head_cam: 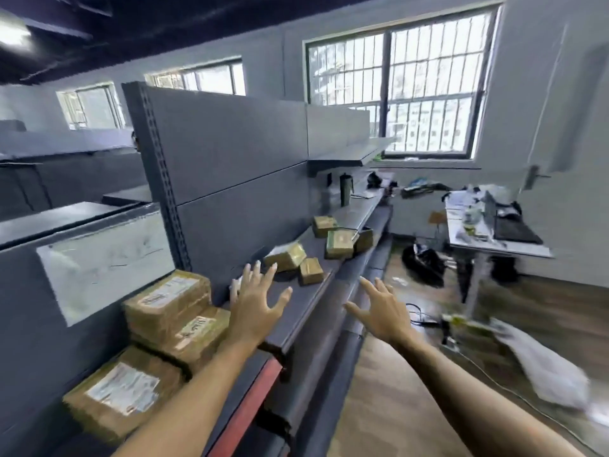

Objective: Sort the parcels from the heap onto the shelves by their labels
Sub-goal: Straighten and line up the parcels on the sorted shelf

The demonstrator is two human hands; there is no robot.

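Both hands (379, 311) spread, empty

1. There is a single view, a wide-angle camera at head height.
2. It faces forward and down along the grey shelf (296, 311), towards the barred window (395, 94).
3. Both outstretched forearms fill the near foreground; straight lines bend at the edges.
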